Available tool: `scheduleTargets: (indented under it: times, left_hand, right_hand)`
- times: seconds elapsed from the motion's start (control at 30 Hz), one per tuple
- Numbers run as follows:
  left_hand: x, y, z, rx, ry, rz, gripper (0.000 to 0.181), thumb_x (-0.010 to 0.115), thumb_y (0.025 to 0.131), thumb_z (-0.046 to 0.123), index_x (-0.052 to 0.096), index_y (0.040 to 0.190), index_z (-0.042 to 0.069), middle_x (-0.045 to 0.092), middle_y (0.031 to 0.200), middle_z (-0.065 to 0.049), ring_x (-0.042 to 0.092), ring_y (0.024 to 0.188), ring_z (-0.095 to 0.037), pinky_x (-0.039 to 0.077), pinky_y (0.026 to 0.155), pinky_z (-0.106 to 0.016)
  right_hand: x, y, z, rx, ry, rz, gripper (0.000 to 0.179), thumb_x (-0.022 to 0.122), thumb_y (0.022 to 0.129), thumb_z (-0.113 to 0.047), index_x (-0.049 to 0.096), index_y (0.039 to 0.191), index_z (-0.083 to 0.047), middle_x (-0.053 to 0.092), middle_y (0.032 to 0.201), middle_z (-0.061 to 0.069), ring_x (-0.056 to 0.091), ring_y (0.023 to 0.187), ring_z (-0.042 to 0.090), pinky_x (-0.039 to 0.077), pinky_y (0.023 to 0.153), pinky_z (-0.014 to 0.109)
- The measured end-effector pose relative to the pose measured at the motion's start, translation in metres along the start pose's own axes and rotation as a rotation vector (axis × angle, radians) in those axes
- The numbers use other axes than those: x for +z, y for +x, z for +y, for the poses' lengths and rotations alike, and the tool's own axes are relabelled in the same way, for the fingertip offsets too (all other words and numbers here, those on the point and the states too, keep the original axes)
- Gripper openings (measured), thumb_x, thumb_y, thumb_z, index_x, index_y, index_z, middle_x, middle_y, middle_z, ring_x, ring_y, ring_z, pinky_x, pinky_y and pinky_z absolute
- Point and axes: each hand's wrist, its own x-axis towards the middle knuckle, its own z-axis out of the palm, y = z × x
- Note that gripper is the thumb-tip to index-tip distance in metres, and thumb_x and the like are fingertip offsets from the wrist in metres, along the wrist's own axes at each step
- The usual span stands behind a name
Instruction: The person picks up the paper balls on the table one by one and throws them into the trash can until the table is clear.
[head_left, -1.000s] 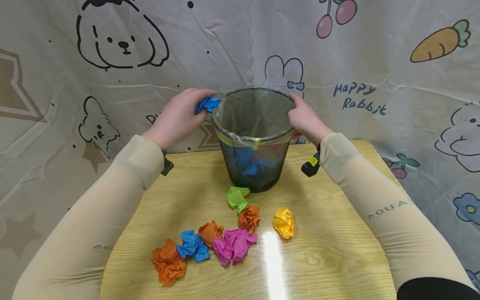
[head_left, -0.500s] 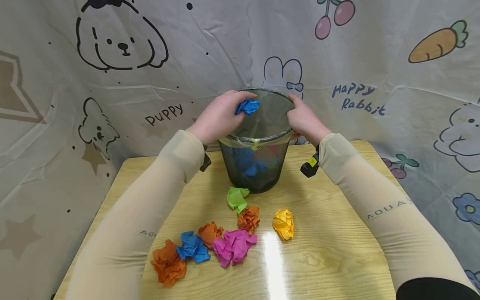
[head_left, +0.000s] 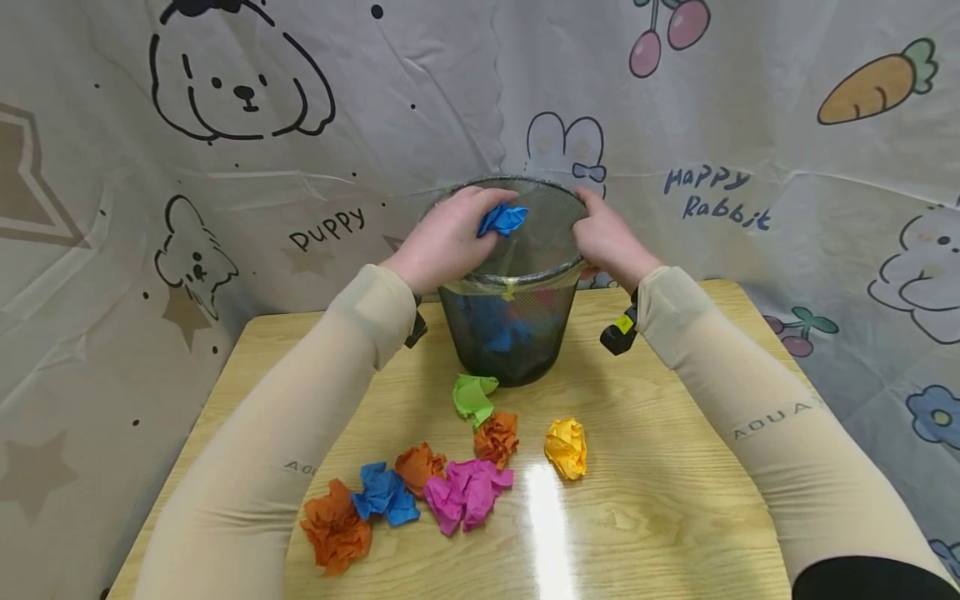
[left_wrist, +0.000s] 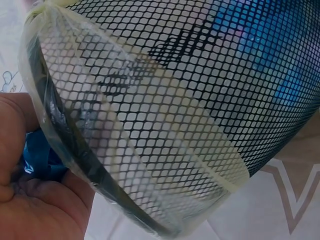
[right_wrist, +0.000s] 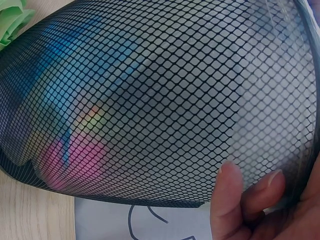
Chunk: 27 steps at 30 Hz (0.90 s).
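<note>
My left hand point(head_left: 455, 229) pinches a crumpled ball of blue paper point(head_left: 504, 219) over the mouth of a black mesh wastebasket point(head_left: 510, 333). In the left wrist view that blue paper point(left_wrist: 42, 156) shows partly behind the basket's rim, between thumb and fingers. A clear bag lines the basket, folded over its rim point(left_wrist: 95, 175). My right hand point(head_left: 611, 237) grips the basket's right rim; in the right wrist view its fingers point(right_wrist: 229, 192) lie against the outside of the mesh. Blue and pink crumpled paper point(right_wrist: 75, 160) shows through the mesh inside.
On the wooden table point(head_left: 660, 467) in front of the basket lie a green paper ball point(head_left: 474, 397), a yellow one point(head_left: 566, 448), a pink one point(head_left: 469, 496), a blue one point(head_left: 386, 494) and several orange ones point(head_left: 337, 527). A printed cloth point(head_left: 435, 83) hangs behind.
My left hand has moved right with the blue paper ball, from beside the basket's left rim to over its mouth. The right hand stays on the rim.
</note>
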Motion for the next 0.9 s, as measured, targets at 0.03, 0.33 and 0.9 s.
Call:
scheduleTargets:
  times: [0.03, 0.33, 0.9]
  left_hand:
    - [0.000, 0.000, 0.000, -0.007, 0.000, -0.003, 0.048, 0.057, 0.104, 0.011, 0.050, 0.152, 0.011, 0.053, 0.146, -0.011, 0.050, 0.132, -0.024, 0.042, 0.109, -0.039]
    - [0.002, -0.005, -0.002, -0.043, 0.001, -0.031, 0.070, 0.061, 0.104, 0.029, 0.027, 0.164, 0.019, 0.034, 0.161, -0.011, 0.042, 0.142, -0.025, 0.039, 0.114, -0.042]
    - [-0.006, -0.025, -0.021, -0.052, 0.063, 0.010, 0.074, 0.049, 0.104, 0.054, 0.018, 0.166, 0.026, 0.014, 0.170, -0.011, 0.017, 0.154, -0.033, 0.017, 0.123, -0.051]
  right_hand:
    - [0.000, 0.000, 0.000, 0.000, 0.000, 0.000, 0.076, 0.027, 0.100, -0.002, 0.001, 0.167, -0.026, 0.014, 0.169, 0.013, 0.055, 0.111, 0.039, 0.060, 0.061, 0.040]
    - [0.000, 0.000, 0.001, 0.000, 0.009, 0.006, 0.074, 0.027, 0.102, -0.003, 0.002, 0.167, -0.027, 0.018, 0.168, 0.015, 0.056, 0.104, 0.036, 0.059, 0.062, 0.040]
    - [0.000, -0.002, -0.001, 0.004, 0.012, 0.001, 0.075, 0.028, 0.102, -0.003, 0.000, 0.167, -0.028, 0.016, 0.169, 0.012, 0.057, 0.093, 0.030, 0.059, 0.066, 0.041]
